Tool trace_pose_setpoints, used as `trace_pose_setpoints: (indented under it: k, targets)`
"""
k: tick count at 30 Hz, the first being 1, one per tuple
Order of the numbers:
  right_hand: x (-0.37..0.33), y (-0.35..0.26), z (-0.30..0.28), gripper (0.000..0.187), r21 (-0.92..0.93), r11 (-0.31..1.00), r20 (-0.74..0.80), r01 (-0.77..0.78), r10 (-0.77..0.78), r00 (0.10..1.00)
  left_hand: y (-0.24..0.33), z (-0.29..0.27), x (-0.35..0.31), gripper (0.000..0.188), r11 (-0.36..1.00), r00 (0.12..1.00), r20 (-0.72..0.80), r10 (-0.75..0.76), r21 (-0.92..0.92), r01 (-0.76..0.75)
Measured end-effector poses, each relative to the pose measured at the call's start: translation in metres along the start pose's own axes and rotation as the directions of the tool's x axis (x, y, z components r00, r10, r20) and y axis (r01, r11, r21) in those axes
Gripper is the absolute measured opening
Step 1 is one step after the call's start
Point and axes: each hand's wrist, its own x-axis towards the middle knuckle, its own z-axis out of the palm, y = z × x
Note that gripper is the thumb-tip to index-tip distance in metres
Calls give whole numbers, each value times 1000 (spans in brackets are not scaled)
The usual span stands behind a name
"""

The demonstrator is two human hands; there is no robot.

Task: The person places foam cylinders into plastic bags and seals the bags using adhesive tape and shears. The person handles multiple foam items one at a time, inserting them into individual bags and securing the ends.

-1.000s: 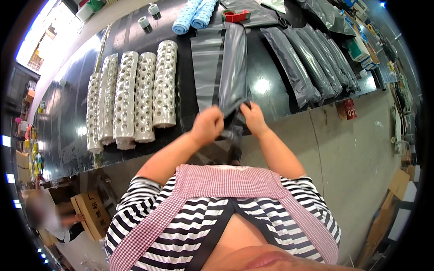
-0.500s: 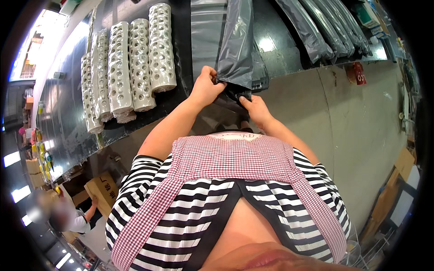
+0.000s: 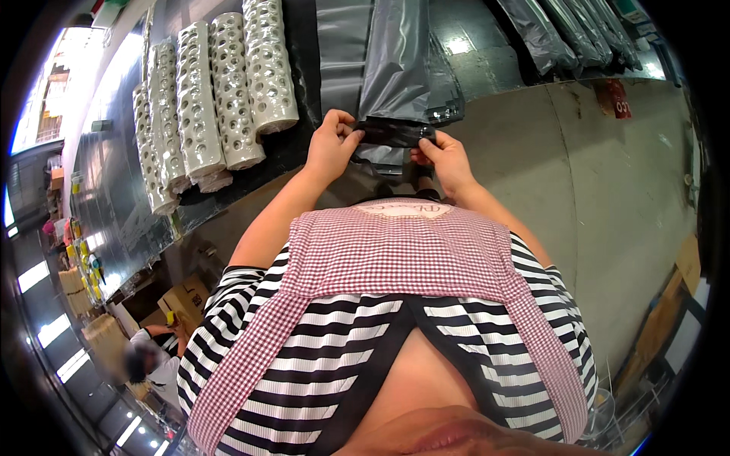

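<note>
A long grey plastic mailing bag (image 3: pixel 397 72) lies along the table, its near end at the edge in front of me. Its black inner flap is folded out there. My left hand (image 3: pixel 333 150) pinches the left corner of that flap between thumb and fingers. At the right corner, my right hand (image 3: pixel 449 161) grips the same flap, thumb on top. The flap is stretched between both hands. Another flat grey bag (image 3: pixel 344 68) lies beneath and to the left. Whatever is inside the bag is hidden.
Left on the black table (image 3: pixel 114 220) stand several plastic-wrapped rolls with holes (image 3: pixel 270 68). Several filled grey bags (image 3: pixel 544 42) lie at the far right. A person (image 3: pixel 152 365) handles a cardboard box (image 3: pixel 186 300) at lower left.
My hands have moved apart and the black flap is now drawn out flat between them. My right hand has shifted right and up. The view has tilted slightly.
</note>
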Motion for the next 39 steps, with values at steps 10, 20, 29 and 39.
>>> trace_pose_setpoints:
  k: [10,20,29,39]
  targets:
    - [-8,2,-6,17,-87,993,98,79,-70,993,48,-18,-21,24,512,637,64,768,538,-670]
    - [-1,-10,-11,24,-614,660,246,432,-360,900,51,53,12,14,679,706,215,675,195,-708]
    - [-5,-8,-38,20,-361,901,132,241,-206,970,-16,-108,-88,19,554,695,482,-534,820,-143]
    - [58,-25,-38,39,-743,-153,497,652,-778,384,65,-48,73,22,-3,303,497,813,524,-852]
